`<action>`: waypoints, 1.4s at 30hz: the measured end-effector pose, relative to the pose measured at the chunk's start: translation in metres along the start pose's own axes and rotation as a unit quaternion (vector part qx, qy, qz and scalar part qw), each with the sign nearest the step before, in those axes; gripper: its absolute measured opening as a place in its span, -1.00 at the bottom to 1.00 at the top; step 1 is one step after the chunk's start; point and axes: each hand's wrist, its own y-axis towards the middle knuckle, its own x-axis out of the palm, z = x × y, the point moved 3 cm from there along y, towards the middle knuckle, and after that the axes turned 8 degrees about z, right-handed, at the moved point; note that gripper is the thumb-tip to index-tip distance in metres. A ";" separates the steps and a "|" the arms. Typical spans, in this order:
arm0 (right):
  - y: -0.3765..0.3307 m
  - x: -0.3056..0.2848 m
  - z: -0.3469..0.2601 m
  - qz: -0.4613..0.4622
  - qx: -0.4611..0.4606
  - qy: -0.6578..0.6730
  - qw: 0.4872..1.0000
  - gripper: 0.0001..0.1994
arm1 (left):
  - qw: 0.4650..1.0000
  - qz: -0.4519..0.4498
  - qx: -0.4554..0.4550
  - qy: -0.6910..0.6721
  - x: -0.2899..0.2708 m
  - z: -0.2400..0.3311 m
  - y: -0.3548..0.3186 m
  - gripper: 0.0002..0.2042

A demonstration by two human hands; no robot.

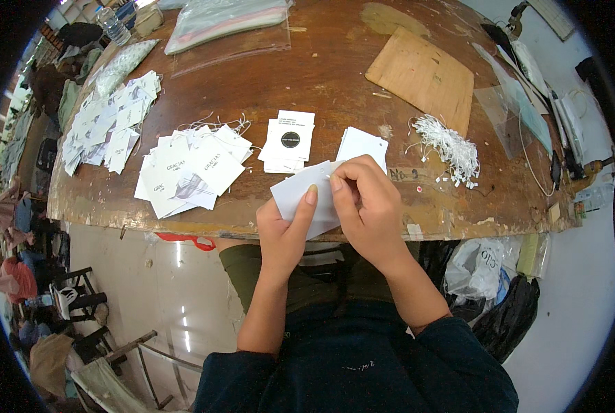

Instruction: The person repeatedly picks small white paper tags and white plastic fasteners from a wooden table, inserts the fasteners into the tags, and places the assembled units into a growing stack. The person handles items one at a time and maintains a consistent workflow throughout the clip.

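Clearly, both my hands are busy with some plain white rectangular paper cards [295,197], more than one by the look of the overlapping edges, just on my side of the squared stack of white printed cards with a black round disc on top [280,146]. That stack is my landmark. My left hand [283,231] is closed on the held cards, thumb flat over the upper face and fingers tucked underneath. My right hand [371,206] is narrow, thumb and forefinger pinched at the cards' far right corner; my knuckles hide the spot, so I can't tell whether a thin cord is caught there too.

I judge these cards to be very light, fairly stiff for paper, and smooth enough to slide over one another. They should bend or crease at a corner if I press hard, so a flat grip near the lower left edge seems best, leaving the far corner to fingertips.

Just right of the stack lie similar white cards with a small hole near one corner [362,146]; further right is a tangled heap of thin white cords [449,153], soft and likely to snag, best lifted singly by an end. Left of the stack spreads a loose fan of white printed tags with strings [196,164]. Everything rests on the worn brown wooden table [314,79].
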 end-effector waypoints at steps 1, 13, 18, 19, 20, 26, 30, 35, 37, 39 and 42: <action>0.000 0.000 0.001 0.003 0.001 -0.006 1.000 -0.96 | 1.000 -0.002 0.004 0.002 0.000 0.000 0.000 -0.76; -0.001 0.002 0.005 0.001 0.012 -0.017 1.000 -0.94 | 0.940 0.016 0.277 0.196 0.005 0.008 -0.004 -0.85; -0.003 0.000 0.019 -0.070 0.216 0.118 0.967 -0.91 | 0.831 0.026 0.483 0.276 0.003 0.009 0.003 -0.78; -0.006 0.001 0.022 -0.075 0.278 0.171 0.942 -0.91 | 0.804 0.026 0.504 0.314 0.000 0.009 0.003 -0.76; -0.007 0.002 0.024 -0.079 0.327 0.226 0.914 -0.89 | 0.775 0.026 0.525 0.352 -0.002 0.010 0.001 -0.73; 0.022 -0.001 0.029 -0.135 0.190 0.009 0.972 -0.86 | 0.710 0.027 0.570 0.413 -0.011 0.016 -0.021 -0.63; 0.062 -0.026 0.046 0.065 0.151 0.005 0.986 -0.80 | 0.699 0.145 0.508 0.482 -0.045 0.032 0.013 -0.66; 0.061 -0.003 0.051 -0.146 -0.070 -0.234 0.959 -0.59 | 0.720 0.171 0.308 0.598 -0.070 0.031 0.056 -0.65; 0.057 0.017 0.059 -0.225 -0.074 -0.245 0.940 -0.38 | 0.748 0.151 0.301 0.573 -0.063 0.025 0.054 -0.62; 0.055 0.034 0.066 -0.249 -0.107 -0.284 0.920 -0.31 | 0.752 0.130 0.317 0.563 -0.055 0.019 0.047 -0.63; 0.061 0.049 0.080 -0.339 -0.027 -0.273 0.900 -0.26 | 0.742 0.102 0.282 0.599 -0.052 0.012 0.045 -0.65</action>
